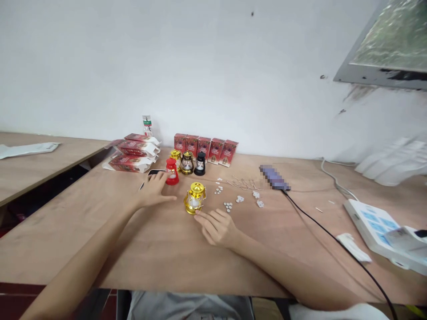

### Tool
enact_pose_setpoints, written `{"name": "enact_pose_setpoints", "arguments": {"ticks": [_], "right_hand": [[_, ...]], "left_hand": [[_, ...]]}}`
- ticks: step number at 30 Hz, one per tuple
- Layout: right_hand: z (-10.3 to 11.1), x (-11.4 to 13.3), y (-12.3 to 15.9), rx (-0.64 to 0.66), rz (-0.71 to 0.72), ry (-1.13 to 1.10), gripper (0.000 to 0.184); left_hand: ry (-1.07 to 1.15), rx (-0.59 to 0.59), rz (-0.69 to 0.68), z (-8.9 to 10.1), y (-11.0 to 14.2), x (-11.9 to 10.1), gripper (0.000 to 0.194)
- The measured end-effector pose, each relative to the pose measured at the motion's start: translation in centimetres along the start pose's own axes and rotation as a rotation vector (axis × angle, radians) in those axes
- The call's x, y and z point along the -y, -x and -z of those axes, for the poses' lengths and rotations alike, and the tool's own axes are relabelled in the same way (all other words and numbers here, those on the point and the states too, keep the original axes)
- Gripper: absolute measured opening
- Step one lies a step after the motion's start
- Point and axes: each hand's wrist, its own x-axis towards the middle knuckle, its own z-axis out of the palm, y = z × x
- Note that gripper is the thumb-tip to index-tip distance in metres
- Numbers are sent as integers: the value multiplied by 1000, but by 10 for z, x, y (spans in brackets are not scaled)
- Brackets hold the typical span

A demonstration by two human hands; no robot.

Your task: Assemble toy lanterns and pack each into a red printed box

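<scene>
A small gold toy lantern stands upright on the table in front of me. My right hand rests to its right, index finger stretched out to the lantern's base and the other fingers loosely bent. With thumb and fingers apart, my left hand is at the red lantern; its fingertips overlap that lantern's left side, and I cannot tell whether they touch. Behind stand another gold lantern, a bronze-coloured lantern and a black lantern. White button-like discs lie right of the near gold lantern.
Red printed boxes stand in a row by the wall; opened boxes are stacked at left. Small white plastic parts and thin wires lie mid-table. Farther right are a phone, its black cable and a power strip.
</scene>
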Motion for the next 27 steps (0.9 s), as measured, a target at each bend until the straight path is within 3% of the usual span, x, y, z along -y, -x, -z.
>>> {"name": "enact_pose_setpoints", "arguments": {"ticks": [4,12,17,20,27], "right_hand": [[1,-1,-1,-14,2,-25,28],[5,1,-5,-92,-2,-61,21],[6,2,-6,-114,-9,-86,22],[7,2,-6,-122,-13,-87,23],[6,2,-7,-142,-20,-107,22]], "left_hand": [[-159,31,121,0,1,11,90],[-191,7,230,9,-1,19,66],[-214,-202,264,14,-3,49,55],[-305,-251,305,21,-10,70,52],[-515,-74,350,35,-24,97,53]]}}
